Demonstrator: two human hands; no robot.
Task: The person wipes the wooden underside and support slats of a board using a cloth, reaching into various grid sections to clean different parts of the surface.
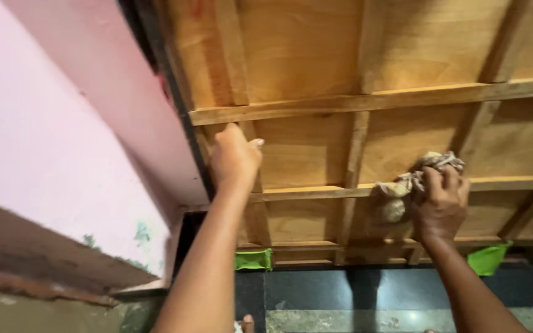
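A large wooden frame point(353, 98) of plywood panels and crossing battens fills the upper right of the head view, standing tilted on the floor. My left hand point(234, 157) grips a vertical batten near the frame's left edge. My right hand point(442, 203) presses a crumpled beige cloth point(417, 179) against a horizontal batten and the panel right of the middle.
A pink wall point(63, 123) runs along the left, with a dark wooden ledge point(38, 259) below it. Two green pads point(253, 259) point(487, 258) sit under the frame's bottom edge. Dark polished floor point(340, 290) lies beneath.
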